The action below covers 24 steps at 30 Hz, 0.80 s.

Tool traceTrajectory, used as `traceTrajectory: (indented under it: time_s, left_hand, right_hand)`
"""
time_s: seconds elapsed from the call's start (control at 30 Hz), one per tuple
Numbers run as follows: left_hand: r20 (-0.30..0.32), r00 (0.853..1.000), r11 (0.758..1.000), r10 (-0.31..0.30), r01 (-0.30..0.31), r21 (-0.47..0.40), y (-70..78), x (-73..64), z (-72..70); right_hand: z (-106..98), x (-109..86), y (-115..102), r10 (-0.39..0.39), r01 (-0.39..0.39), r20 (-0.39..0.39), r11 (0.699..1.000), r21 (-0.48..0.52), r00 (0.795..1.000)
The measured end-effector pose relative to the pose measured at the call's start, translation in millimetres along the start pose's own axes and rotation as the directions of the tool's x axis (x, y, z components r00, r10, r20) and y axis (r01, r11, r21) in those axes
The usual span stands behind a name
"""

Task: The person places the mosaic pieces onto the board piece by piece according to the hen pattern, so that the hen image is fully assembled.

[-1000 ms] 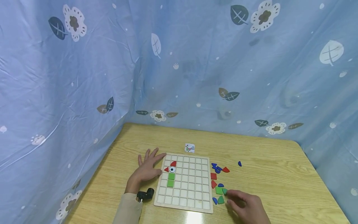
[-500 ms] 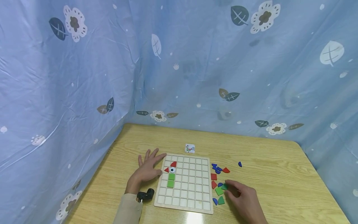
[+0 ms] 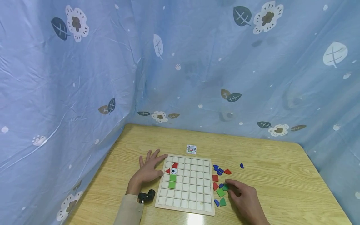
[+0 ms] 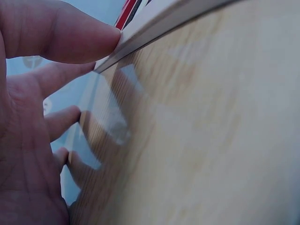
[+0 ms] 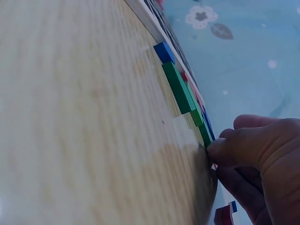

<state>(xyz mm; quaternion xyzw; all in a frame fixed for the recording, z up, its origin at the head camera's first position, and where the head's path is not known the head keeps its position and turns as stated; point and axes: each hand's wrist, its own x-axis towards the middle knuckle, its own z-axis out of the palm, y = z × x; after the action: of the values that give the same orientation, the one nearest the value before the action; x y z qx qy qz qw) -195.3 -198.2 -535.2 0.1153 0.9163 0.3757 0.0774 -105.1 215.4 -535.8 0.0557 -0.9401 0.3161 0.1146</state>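
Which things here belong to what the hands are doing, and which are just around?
Probably in the job:
gridded board
green piece pinched by the right hand
other coloured pieces
picture card

Probably just around:
patterned curtain
wooden table
black wrist gadget

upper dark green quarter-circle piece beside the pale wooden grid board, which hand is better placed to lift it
Probably the right hand, which touches the piece; the left hand is across the board from it.
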Motion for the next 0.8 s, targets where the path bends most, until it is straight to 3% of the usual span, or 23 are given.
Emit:
traceTrajectory:
  time_s: [0.27,0.47,0.8]
  left_hand:
    - [0.005,1.000,1.000,0.002,-0.002,0.007,-1.4,-0.2,-1.5]
    - [0.004,1.000,1.000,0.001,-0.002,0.006,-1.8,-1.1,-1.4]
    - [0.002,1.000,1.000,0.005,-0.005,0.007,-0.5,0.1,0.3]
  right_hand:
    - [6.2,0.8,-0.8,-0.065,0.065,-0.036,0.998,0.005,0.997]
    - [8.3,2.9,-3.7,-0.056,0.056,-0.011,0.998,0.013,0.998]
    - [1.8,-0.5,6.4,-0.014,0.014,-0.064,1.000,-0.003,0.998]
